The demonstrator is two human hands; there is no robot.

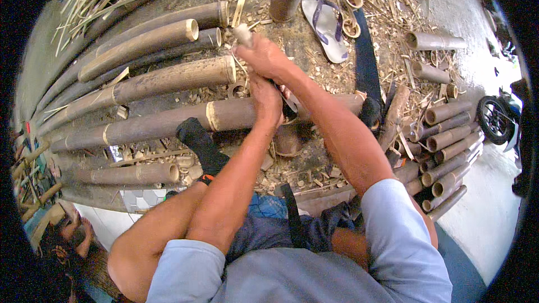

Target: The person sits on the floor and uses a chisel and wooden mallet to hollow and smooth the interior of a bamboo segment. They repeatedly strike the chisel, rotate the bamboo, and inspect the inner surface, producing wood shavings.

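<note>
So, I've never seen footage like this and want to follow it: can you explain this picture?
There's no machine here, just a person's two bare hands. The single picture comes from a wide fisheye camera on their head, looking down, so edges bend and the corners go black.

The right hand grips a pale handle-like piece. The left hand is just below it, over a long bamboo pole; what it holds is hidden.

On the ground, more bamboo poles lie to the left and short bamboo tubes to the right. A white flip-flop lies beyond the hands, among scattered shavings.
</note>
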